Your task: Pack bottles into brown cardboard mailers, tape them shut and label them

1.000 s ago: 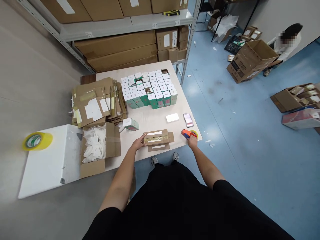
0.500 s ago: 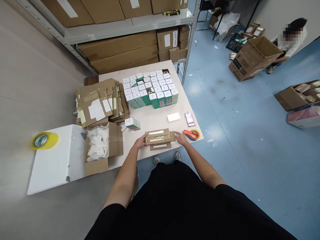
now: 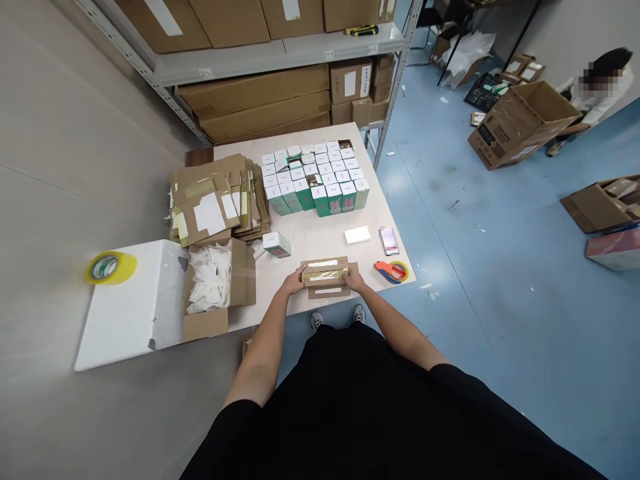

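Observation:
A small flat cardboard box (image 3: 326, 275) with a shiny strip of tape along its top lies near the front edge of the pale table (image 3: 320, 237). My left hand (image 3: 294, 283) grips its left end and my right hand (image 3: 354, 279) presses on its right end, fingers curled on the cardboard. An orange tape dispenser (image 3: 391, 271) lies on the table just right of my right hand, untouched. A single green-and-white carton (image 3: 277, 244) stands behind the box to the left.
Several rows of green-and-white cartons (image 3: 315, 177) fill the table's back. Flattened cardboard boxes (image 3: 215, 200) are stacked at left, beside an open box of white packing (image 3: 213, 283). A yellow tape roll (image 3: 110, 268) sits on a white board. Shelving holds brown boxes; a person crouches far right.
My right hand let go of the orange tape dispenser, left it on the table and moved left onto the right end of the cardboard box. My left hand stayed on the box.

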`<state>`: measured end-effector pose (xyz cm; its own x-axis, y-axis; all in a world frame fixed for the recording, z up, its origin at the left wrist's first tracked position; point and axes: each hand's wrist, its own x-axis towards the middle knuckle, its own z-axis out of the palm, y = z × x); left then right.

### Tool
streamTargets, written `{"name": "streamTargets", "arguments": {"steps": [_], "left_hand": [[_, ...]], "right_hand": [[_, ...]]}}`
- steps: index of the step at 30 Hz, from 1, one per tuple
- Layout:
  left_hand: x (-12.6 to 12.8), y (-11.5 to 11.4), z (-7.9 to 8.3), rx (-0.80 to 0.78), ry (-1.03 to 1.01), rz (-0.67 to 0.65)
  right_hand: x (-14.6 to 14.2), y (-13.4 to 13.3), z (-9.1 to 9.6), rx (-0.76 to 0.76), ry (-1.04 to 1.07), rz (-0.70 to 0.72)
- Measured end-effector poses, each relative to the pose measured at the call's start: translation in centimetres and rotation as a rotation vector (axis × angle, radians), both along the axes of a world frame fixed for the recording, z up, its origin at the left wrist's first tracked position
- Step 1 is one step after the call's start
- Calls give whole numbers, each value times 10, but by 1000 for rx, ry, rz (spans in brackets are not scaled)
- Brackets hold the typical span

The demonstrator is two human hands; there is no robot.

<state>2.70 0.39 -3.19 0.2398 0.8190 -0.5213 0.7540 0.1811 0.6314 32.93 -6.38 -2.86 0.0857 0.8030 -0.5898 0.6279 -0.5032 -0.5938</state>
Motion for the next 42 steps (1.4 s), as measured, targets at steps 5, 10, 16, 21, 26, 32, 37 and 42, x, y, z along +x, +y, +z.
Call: {"name": "streamTargets", "arguments": {"steps": [5, 10, 16, 21, 26, 32, 37, 42], "left_hand": [[19, -13, 4, 62, 78, 120], [39, -28, -3, 149, 129, 378], [36, -29, -1, 74, 65, 430], [18, -22, 11, 142, -36, 439], [-2, -13, 14, 214, -241, 474], [-3, -23, 3, 146, -297, 480], [8, -48, -20, -45, -31, 479], [13, -54, -30, -57, -93, 514]], "right_hand": [[1, 9, -3, -9, -15, -4], [2, 17, 0, 0, -74, -18], [-9, 12, 3, 37, -175, -105], [-6, 18, 16, 135, -64, -112], [-11, 23, 30, 255, 165, -146], [-27, 16, 21, 277, 202, -242], [-26, 1, 2, -13, -11, -244], [-30, -14, -9, 25, -27, -230]]}}
